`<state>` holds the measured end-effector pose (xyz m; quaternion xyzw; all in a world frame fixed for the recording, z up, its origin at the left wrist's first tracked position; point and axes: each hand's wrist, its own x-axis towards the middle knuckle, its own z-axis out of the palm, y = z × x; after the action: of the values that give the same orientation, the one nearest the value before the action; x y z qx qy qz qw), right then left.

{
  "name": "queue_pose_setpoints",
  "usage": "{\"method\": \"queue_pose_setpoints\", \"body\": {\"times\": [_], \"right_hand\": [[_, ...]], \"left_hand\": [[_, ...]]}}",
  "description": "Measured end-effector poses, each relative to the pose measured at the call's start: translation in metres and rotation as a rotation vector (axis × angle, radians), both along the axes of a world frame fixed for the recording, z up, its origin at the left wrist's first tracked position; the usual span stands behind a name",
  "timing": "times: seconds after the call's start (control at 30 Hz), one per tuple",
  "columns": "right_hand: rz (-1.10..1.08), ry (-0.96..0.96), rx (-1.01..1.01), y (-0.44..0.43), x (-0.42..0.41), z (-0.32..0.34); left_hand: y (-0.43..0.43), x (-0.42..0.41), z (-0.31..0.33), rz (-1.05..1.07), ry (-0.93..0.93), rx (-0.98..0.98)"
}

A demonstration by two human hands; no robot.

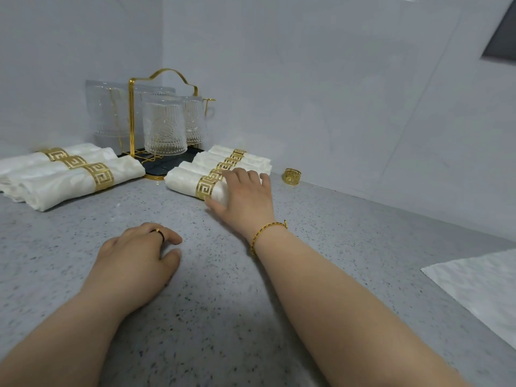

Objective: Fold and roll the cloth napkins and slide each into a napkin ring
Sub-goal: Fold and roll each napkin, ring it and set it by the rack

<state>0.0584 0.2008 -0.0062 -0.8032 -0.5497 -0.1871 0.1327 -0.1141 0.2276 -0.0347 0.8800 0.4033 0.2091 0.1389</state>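
While working the right-hand row, right hand (pixel 247 191): cupping the nearest rolled napkin (pixel 184 181), thumb hugging its near side, roll touching the ringed rolls (pixel 251 160) behind.
Left hand (pixel 139 258): resting on the counter (pixel 223 317), fingers loosely curled, holding nothing.
Risk: maybe nudging too hard, sliding the gold ring (pixel 205 187) off centre or loosening the roll.
Waiting: spare ring (pixel 291 176) sitting by the wall, flat napkin (pixel 480 286) lying at the right edge, well apart.

Rolled napkins (pixel 71 182) — cream-white, faint damask sheen; napkin rings (pixel 101 177) — gold, Greek-key fretwork; countertop (pixel 223 303) — grey, dark-speckled; glass rack (pixel 134 113) — gold frame, black base.
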Motion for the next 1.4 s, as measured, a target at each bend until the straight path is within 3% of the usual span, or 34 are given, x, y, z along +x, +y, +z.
{"method": "queue_pose_setpoints", "body": {"times": [0.17, 0.4, 0.57, 0.67, 0.83, 0.97, 1.13, 1.3, 1.4], "right_hand": [[-0.102, 0.097, -0.022, -0.087, 0.018, 0.005], [-0.548, 0.396, -0.173, -0.267, 0.049, -0.004], [-0.797, 0.381, -0.208, -0.356, 0.049, 0.003], [-0.823, 0.357, -0.182, -0.379, 0.051, -0.002], [-0.74, 0.113, -0.199, -0.39, 0.057, -0.007], [-0.573, 0.202, -0.028, -0.395, 0.048, -0.01], [-0.274, 0.25, -0.046, -0.39, 0.019, -0.01], [-0.085, 0.37, -0.033, -0.398, -0.003, -0.013], [-0.04, 0.393, -0.053, -0.407, -0.007, -0.013]], "left_hand": [[-0.003, -0.002, 0.003, 0.0, 0.018, -0.044], [0.0, -0.006, -0.003, -0.058, -0.045, -0.121], [-0.006, -0.007, -0.008, -0.104, -0.113, -0.085], [-0.021, -0.006, -0.009, -0.154, -0.143, -0.042], [-0.087, 0.0, 0.007, -0.296, -0.207, 0.016], [-0.159, 0.026, 0.026, -0.544, -0.096, 0.097], [-0.232, 0.081, 0.03, -0.745, 0.098, 0.213], [-0.25, 0.111, 0.013, -0.791, 0.245, 0.194], [-0.247, 0.11, 0.007, -0.733, 0.213, 0.104]]}}
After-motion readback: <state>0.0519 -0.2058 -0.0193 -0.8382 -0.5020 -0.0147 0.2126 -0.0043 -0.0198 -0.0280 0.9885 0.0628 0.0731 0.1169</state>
